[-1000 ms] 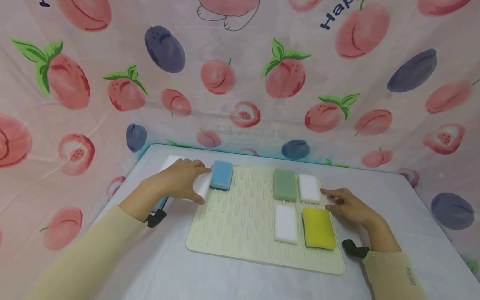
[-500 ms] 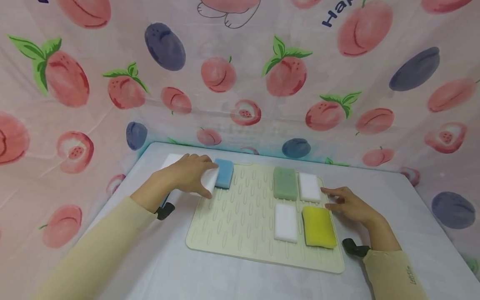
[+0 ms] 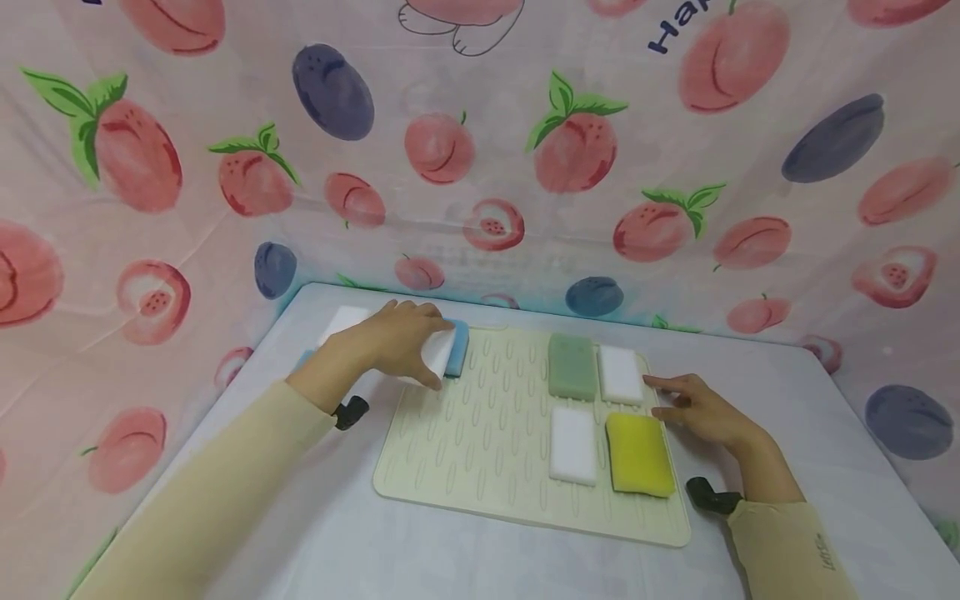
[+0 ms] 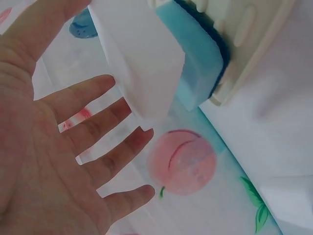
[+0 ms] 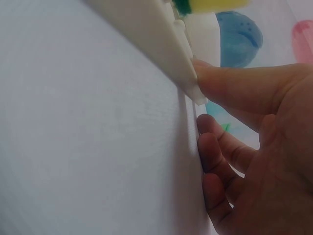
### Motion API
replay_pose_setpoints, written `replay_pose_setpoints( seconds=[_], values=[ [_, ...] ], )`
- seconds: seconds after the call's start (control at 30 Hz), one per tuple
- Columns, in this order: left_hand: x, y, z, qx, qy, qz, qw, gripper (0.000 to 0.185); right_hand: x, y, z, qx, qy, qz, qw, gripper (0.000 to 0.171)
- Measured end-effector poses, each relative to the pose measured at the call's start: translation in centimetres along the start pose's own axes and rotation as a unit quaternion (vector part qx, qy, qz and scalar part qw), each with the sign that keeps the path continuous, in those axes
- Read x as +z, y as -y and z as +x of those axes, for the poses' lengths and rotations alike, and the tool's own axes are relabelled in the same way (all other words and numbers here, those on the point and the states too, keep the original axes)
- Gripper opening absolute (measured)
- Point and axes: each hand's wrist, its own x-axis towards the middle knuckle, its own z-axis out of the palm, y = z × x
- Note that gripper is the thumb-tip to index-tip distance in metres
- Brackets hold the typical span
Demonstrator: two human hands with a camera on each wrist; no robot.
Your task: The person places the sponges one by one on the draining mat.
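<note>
Gripping white sponge (image 3: 437, 354) at mat edge (image 3: 390, 433)

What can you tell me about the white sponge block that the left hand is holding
The white sponge block is a plain, rectangular slab with sharp edges and a matte, foam-like look. The left hand grips it, thumb on the near side and fingers spread under it. It sits tilted at the back left corner of the ridged cream mat, partly hiding the blue sponge beside it.
</note>
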Motion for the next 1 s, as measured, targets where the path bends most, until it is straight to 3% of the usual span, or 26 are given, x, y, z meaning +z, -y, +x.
replay_pose_setpoints(
  seconds=[0.4, 1.0],
  values=[
    [-0.3, -0.9, 0.8, 0.01, 0.002, -0.005, 0.9999, 0.094, 0.0, 0.4, -0.3, 0.003, 0.006, 0.011, 1.0, 0.067],
    [0.0, -1.8, 3.3, 0.014, 0.005, -0.014, 0.9998, 0.094, 0.0, -0.1, 0.1, 0.002, 0.004, 0.001, 1.0, 0.068]
  ],
)
